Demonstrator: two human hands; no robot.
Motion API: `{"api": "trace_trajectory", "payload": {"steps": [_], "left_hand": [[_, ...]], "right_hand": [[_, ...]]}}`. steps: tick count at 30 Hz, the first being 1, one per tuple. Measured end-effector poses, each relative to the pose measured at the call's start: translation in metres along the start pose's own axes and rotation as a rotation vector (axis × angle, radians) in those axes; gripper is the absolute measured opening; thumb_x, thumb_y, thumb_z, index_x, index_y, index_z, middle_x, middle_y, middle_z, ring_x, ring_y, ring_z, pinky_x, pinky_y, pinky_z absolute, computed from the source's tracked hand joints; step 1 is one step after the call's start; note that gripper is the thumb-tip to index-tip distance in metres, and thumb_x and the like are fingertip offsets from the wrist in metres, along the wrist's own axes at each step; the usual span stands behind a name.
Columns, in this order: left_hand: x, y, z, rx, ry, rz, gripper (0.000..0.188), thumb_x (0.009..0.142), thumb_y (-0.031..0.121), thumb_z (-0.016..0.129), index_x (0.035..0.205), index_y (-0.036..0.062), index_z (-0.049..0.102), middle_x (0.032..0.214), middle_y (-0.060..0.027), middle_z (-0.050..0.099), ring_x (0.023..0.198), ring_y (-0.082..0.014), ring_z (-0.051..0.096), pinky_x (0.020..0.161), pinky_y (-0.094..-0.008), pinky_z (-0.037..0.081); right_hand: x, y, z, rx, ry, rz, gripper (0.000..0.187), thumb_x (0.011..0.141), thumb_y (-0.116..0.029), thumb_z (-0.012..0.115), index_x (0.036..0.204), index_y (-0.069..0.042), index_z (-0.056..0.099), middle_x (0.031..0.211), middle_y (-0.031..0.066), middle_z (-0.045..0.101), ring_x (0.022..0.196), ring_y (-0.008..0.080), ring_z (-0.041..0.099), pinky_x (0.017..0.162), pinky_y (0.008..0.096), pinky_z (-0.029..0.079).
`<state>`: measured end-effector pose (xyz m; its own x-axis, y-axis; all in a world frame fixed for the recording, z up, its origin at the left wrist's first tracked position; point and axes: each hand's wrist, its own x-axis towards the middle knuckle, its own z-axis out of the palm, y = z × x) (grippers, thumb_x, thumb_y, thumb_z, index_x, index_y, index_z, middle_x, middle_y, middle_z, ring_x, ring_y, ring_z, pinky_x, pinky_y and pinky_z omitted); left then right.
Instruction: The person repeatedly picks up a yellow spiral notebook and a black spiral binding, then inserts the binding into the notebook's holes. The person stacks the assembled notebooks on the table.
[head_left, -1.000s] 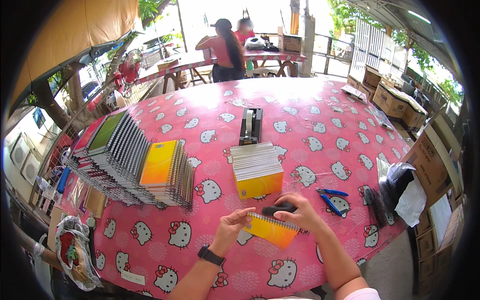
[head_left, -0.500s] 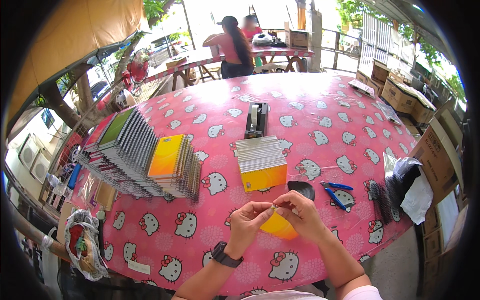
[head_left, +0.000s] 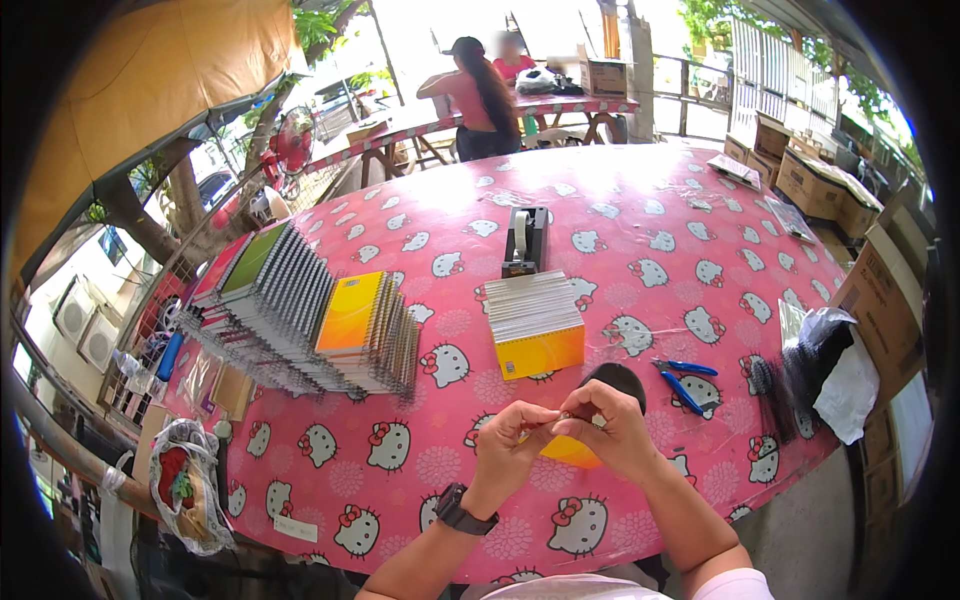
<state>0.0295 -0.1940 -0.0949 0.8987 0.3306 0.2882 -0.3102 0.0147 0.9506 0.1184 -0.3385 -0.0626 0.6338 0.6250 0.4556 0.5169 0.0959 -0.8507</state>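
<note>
Fingertip to fingertip, my left hand [head_left: 505,452] and my right hand [head_left: 617,432] pinch something tiny between them; it is too small to name. Under them lies a yellow-orange notebook cover or pad [head_left: 570,453], partly hidden by my fingers. Just beyond my right hand is a dark rounded object [head_left: 622,383], its near side covered. Farther off stands a neat block of unbound pads [head_left: 536,325] with a yellow-orange front. Blue-handled cutters [head_left: 687,386] rest to the right of my right hand.
Tall stacks of spiral notebooks [head_left: 290,310] stand at left, with yellow ones [head_left: 352,312] beside them. A black tape dispenser [head_left: 525,240] sits behind the pads. Black binding coils [head_left: 775,400] and a white bag [head_left: 848,385] lie at right. Two people work at a far table.
The view has swung slightly left, so the table's things sit farther right. Both hands keep their pinch, and the tiny thing between the fingertips shows less than before.
</note>
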Motion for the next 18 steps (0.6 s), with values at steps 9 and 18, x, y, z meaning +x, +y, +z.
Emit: {"api": "trace_trajectory", "payload": {"steps": [9, 18], "left_hand": [[-0.001, 0.007, 0.006, 0.157, 0.013, 0.026, 0.010, 0.085, 0.004, 0.068, 0.094, 0.0005, 0.064, 0.087, -0.0032, 0.065, 0.082, -0.0077, 0.060, 0.075, -0.0218, 0.048], [0.006, 0.016, 0.006, 0.271, 0.001, 0.034, 0.023, 0.085, 0.010, 0.069, 0.106, 0.0037, 0.059, 0.082, 0.0007, 0.062, 0.076, -0.0055, 0.056, 0.069, -0.0217, 0.044]], "right_hand": [[0.001, -0.005, -0.008, -0.230, -0.055, -0.100, 0.027, 0.084, -0.024, 0.070, 0.084, 0.000, 0.058, 0.074, 0.0085, 0.055, 0.066, 0.0192, 0.057, 0.056, 0.0302, 0.045], [-0.003, 0.000, -0.004, -0.201, -0.095, -0.047, 0.014, 0.090, -0.013, 0.060, 0.094, 0.000, 0.061, 0.088, 0.0138, 0.062, 0.077, 0.0267, 0.060, 0.066, 0.0318, 0.047]]}}
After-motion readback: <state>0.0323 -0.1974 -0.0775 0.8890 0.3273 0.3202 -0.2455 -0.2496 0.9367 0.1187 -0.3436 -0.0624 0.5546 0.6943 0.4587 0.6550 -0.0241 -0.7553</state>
